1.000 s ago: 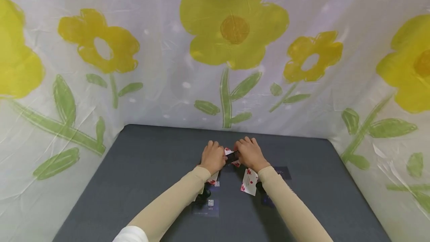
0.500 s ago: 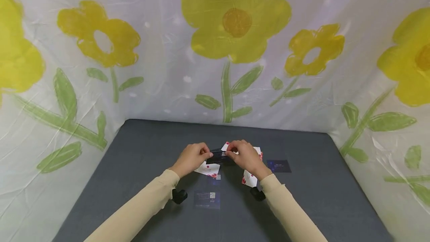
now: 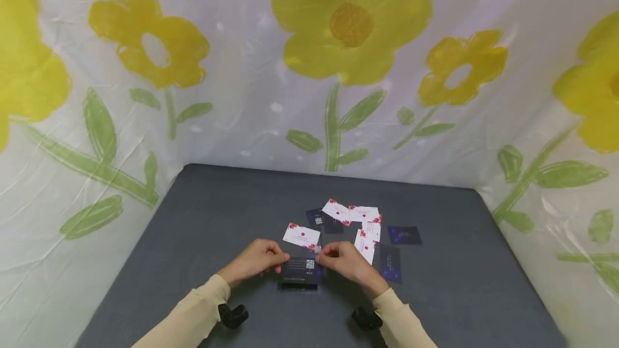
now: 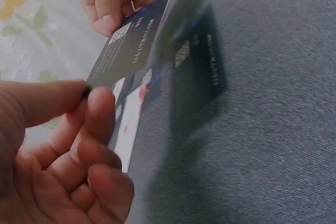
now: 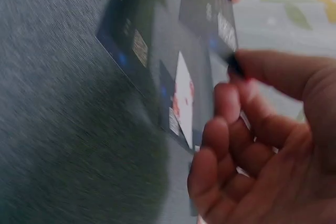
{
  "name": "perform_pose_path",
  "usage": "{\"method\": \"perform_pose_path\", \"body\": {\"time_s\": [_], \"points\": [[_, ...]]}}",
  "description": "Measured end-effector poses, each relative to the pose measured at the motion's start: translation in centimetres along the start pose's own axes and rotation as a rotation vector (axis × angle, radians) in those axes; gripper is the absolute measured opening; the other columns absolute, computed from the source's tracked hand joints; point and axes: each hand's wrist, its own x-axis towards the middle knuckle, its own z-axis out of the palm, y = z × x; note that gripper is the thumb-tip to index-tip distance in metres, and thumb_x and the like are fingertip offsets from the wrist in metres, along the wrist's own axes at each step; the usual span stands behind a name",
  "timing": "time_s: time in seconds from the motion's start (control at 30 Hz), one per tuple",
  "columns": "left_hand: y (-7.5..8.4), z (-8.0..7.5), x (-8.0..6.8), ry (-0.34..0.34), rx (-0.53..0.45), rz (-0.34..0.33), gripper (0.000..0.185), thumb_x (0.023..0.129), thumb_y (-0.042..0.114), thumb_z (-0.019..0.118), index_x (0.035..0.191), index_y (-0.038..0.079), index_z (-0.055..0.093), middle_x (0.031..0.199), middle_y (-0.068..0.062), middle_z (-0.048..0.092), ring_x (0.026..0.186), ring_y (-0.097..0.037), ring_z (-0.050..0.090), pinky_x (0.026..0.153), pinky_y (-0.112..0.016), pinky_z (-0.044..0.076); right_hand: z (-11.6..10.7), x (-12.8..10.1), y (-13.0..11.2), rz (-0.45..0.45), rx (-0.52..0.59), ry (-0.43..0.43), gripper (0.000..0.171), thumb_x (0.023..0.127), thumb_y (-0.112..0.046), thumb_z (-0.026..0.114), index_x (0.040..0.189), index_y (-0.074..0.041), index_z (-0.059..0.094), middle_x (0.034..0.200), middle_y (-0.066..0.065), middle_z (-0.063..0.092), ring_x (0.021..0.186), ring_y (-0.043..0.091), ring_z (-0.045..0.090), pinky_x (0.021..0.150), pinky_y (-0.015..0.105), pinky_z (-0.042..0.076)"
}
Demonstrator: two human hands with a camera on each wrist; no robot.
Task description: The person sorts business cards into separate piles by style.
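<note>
1. Both hands hold one dark card [image 3: 301, 267] between them — the left hand [image 3: 254, 261] pinches its left end with thumb and forefinger, and the right hand [image 3: 344, 261] pinches its right end the same way.
2. The dark card is lifted just above the grey tabletop [image 3: 193, 219], near the front edge, with its printed face and a small QR code up.
3. A second dark card [image 4: 202, 72] lies flat on the tabletop right under the held one.
4. Beyond the held card, a white card [image 3: 302, 236] with red marks lies just behind it.
5. Farther back from the held card is a loose cluster of more white cards [image 3: 364, 214], partly overlapping one another.
6. To the right of the held card lie two blue cards [image 3: 404, 235], well apart from the hands.
7. A flowered sheet [image 3: 338, 69] hangs behind and beside the tabletop.
</note>
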Motion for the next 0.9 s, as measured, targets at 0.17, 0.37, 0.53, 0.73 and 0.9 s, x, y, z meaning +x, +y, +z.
{"method": "perform_pose_path", "body": {"time_s": [0.17,0.37,0.53,0.73,0.9], "points": [[0.2,0.3,0.8,0.046,0.175,0.041,0.024,0.095,0.025,0.074,0.077,0.010,0.069,0.066,0.005,0.060,0.061,-0.009,0.043,0.057,-0.024,0.031,0.2,-0.3,-0.2,0.078,-0.036,0.064,0.020,0.092,-0.025,0.077,0.084,-0.007,0.077,0.073,-0.006,0.066,0.068,0.007,0.050,0.061,0.022,0.040],[-0.6,1.1,0.8,0.044,0.301,0.021,0.021,0.095,0.025,0.075,0.078,0.013,0.071,0.070,0.006,0.057,0.063,-0.009,0.046,0.059,-0.025,0.034,1.1,-0.6,0.2,0.110,-0.101,0.060,0.018,0.092,-0.024,0.078,0.081,-0.010,0.076,0.073,-0.006,0.065,0.067,0.008,0.050,0.061,0.023,0.040],[-0.8,2.0,1.0,0.090,0.420,-0.001,0.024,0.094,0.026,0.076,0.074,0.017,0.066,0.070,0.005,0.058,0.065,-0.011,0.049,0.061,-0.028,0.036,1.8,-0.4,0.7,0.080,-0.234,0.102,0.016,0.091,-0.028,0.079,0.080,-0.016,0.077,0.076,-0.006,0.070,0.067,0.007,0.051,0.061,0.024,0.041],[-1.1,2.7,1.1,0.126,0.503,-0.032,0.027,0.094,0.027,0.077,0.072,0.019,0.062,0.068,0.005,0.056,0.065,-0.012,0.049,0.060,-0.029,0.035,2.7,-0.4,0.8,0.060,-0.381,0.152,0.015,0.090,-0.031,0.080,0.080,-0.020,0.075,0.073,-0.007,0.069,0.064,0.007,0.050,0.055,0.026,0.037],[-1.3,3.0,1.0,0.154,0.524,-0.019,0.028,0.094,0.027,0.077,0.072,0.019,0.061,0.068,0.004,0.055,0.064,-0.012,0.049,0.059,-0.030,0.034,3.2,-0.5,0.8,0.047,-0.422,0.177,0.015,0.089,-0.027,0.081,0.080,-0.019,0.073,0.072,-0.006,0.068,0.064,0.008,0.052,0.056,0.027,0.038]]}}
